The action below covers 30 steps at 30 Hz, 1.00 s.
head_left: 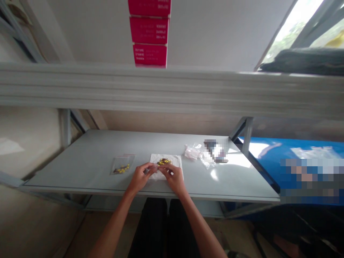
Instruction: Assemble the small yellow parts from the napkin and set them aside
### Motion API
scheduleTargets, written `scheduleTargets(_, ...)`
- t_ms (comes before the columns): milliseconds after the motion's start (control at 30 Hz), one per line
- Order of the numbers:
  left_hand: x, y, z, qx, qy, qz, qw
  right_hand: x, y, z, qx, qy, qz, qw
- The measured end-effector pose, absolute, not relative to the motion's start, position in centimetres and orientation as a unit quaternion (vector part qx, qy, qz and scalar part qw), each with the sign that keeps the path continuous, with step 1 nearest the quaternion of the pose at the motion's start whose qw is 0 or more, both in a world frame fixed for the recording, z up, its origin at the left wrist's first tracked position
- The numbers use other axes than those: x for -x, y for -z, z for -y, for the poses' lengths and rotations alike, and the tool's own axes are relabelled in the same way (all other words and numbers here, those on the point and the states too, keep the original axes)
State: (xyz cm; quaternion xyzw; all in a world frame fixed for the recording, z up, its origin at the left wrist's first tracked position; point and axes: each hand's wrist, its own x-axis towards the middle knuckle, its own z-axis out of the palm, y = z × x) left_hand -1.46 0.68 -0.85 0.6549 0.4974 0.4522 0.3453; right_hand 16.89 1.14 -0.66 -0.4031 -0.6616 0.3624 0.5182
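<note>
My left hand [139,176] and my right hand [173,176] meet over a white paper sheet [176,162] on the grey shelf [88,161]. Both pinch a small clear plastic bag [154,168] between their fingertips. A heap of small yellow and dark pieces [163,161] lies on the paper just behind the fingers. To the left of my left hand lies a sealed clear bag [122,165] with yellow and dark pieces inside.
A pile of empty clear bags [195,152] lies to the right on the shelf. An upper shelf beam [172,89] runs overhead. Red boxes [149,32] hang on the wall. A blue surface [268,157] adjoins on the right.
</note>
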Motion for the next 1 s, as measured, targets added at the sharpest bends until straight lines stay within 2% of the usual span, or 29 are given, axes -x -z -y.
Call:
scheduleTargets(400, 1.2, 0.9, -0.8, -0.639, -0.480, -0.487, 0.352, -16.9, 0.1, -1.2, 0.368, -0.329, 0.700, 0.515)
scheduleTargets(600, 1.6, 1.0, -0.7, -0.619, -0.499, -0.509, 0.329, -17.4, 1.4, -1.5, 0.494, -0.225, 0.640, 0.544)
scheduleTargets(833, 1.6, 0.6, -0.6, -0.614, -0.512, -0.508, 0.322, -17.0, 2.8, -2.1, 0.582, -0.102, 0.673, 0.445)
scheduleTargets(1000, 1.6, 0.8, -0.6, -0.624, -0.492, -0.522, 0.309, -17.0, 2.9, -2.1, 0.561, -0.082, 0.691, 0.448)
